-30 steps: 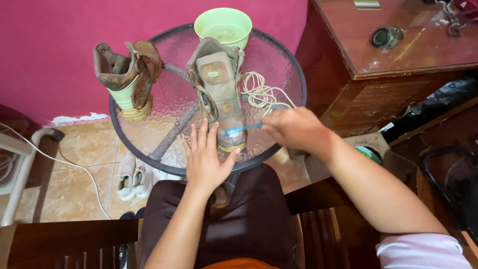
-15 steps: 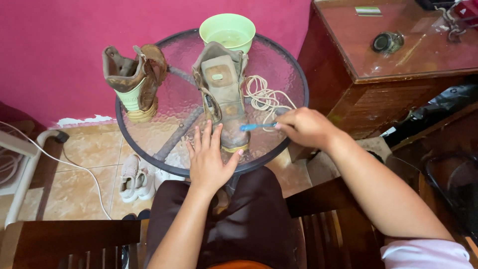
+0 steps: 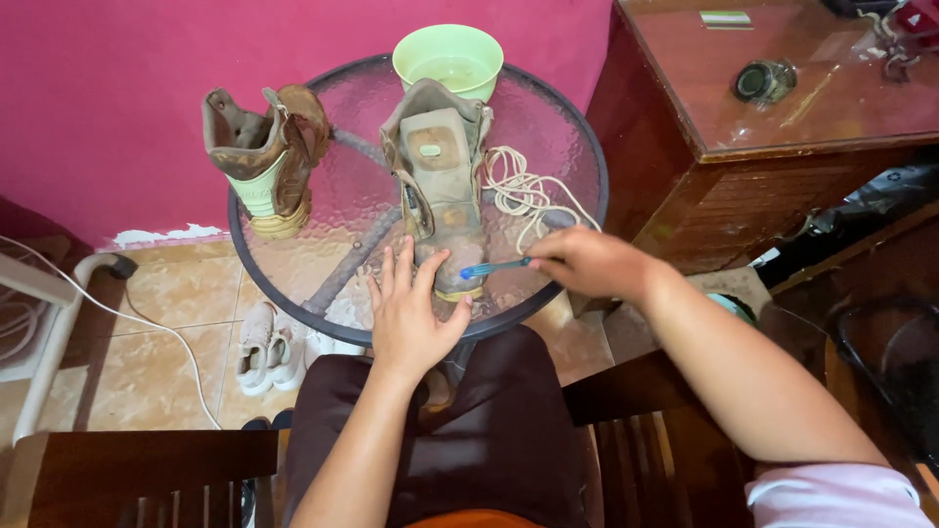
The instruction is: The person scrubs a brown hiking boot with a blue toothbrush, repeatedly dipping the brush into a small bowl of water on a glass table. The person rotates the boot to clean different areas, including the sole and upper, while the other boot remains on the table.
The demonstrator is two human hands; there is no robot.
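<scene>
Magenta walls and tan floor tiles frame a round glass table [image 3: 323, 264] on which we see two worn brown boots. At the near edge of the glass, our left hand [image 3: 411, 313] lies flat with fingers spread and open, fingertips pressing against the toe and side of the nearer boot [image 3: 440, 186], which stands in the middle of the table with its toe pointing toward us. Our right hand [image 3: 587, 262] reaches in from the right, fingers closed around the handle of a blue toothbrush [image 3: 494, 266], whose head touches the right side of the boot's toe. Just right of that boot lies a loose coil of pale laces [image 3: 523, 194] on the glass. Behind it, at the far rim, sits a light green bowl [image 3: 448, 59]. The second boot [image 3: 264, 156], with a pale green lining, stands well apart at the table's left edge, its opening gaping. Under the table we make out a pair of small white shoes [image 3: 269, 342] on the tiles. To the right stands a dark wooden cabinet [image 3: 773, 186] with a glossy top. A white cable [image 3: 147, 328] trails across the floor at left.
</scene>
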